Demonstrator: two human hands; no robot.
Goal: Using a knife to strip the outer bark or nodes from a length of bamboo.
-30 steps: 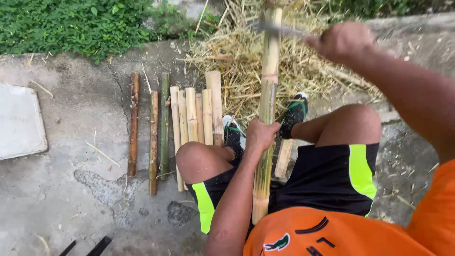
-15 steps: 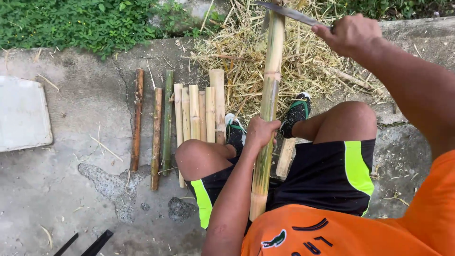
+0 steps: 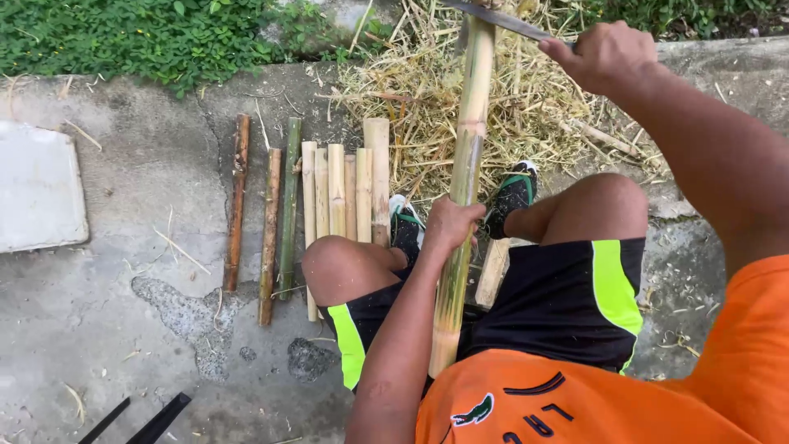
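Long yellow-green bamboo pole (image 3: 465,177) runs 6 to 12 o'clock; left hand (image 3: 450,224) wrapped tight mid-pole, right hand (image 3: 606,54) fisted on the dark metal blade (image 3: 501,18) at its 12 o'clock end.

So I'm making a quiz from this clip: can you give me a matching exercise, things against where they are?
Things:
1. left hand
2. right hand
3. split bamboo pieces
4. pale slab

Places:
a. far left on the concrete
b. gripping the blade's handle, top
c. lying side by side beside the left knee
d. around the upright bamboo pole

Pairs: 1-d, 2-b, 3-c, 4-a
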